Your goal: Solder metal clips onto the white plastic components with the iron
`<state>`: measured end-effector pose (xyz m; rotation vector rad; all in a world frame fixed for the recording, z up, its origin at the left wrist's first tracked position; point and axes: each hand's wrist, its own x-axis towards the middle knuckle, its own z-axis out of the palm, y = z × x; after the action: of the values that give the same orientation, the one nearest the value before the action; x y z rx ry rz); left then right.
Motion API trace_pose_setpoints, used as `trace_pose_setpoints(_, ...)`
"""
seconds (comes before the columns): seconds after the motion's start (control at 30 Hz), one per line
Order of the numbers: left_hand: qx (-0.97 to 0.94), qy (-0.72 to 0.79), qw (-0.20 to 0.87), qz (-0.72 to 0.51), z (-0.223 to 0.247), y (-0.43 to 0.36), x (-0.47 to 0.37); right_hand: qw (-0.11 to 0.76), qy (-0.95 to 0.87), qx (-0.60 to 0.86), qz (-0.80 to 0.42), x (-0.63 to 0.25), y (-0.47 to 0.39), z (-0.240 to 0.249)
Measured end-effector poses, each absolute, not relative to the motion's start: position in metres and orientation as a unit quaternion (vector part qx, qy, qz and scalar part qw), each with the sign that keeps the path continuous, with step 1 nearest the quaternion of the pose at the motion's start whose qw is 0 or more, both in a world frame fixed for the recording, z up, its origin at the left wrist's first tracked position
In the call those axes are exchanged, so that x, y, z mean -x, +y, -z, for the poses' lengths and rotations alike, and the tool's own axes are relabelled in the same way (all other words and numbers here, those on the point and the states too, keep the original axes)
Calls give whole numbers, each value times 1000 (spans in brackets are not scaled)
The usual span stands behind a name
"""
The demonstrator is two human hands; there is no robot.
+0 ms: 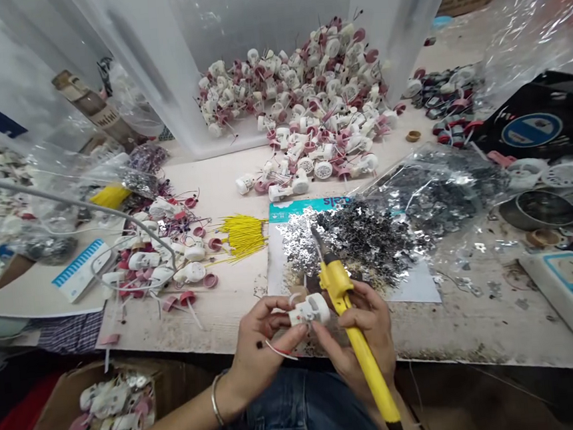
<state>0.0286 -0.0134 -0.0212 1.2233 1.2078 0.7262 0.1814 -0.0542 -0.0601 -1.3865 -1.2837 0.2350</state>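
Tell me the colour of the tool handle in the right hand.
The tool handle is mostly yellow, best seen in the head view.

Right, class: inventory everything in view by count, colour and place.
Bin: one, translucent, top centre
Parts: many, white and pink, in and before bin
Wires: many, yellow, centre
Metal pieces: many, silver and dark, centre
Sheet: one, white and teal, beneath pieces
Loose parts: many, white and pink, left
Box: one, brown, lower left
Bag: one, black, right
Device: one, blue and white, right
Table: one, pale, centre
Held part: one, white, lower centre
Tool: one, yellow, lower centre
Left grip: one, bare, around held part
Right grip: one, bare, around tool
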Motion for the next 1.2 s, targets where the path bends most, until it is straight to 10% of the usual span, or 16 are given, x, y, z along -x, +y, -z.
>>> trace_pose_setpoints(0.47, -897, 354, 250, -88, 18, -16, -4, 581, -555, 595, -42, -208, -76, 62)
trace_pose_setpoints(1.2, -699, 463, 540, -77, 4, -1, -32, 615, -490, 592, -178, -175, -82, 56)
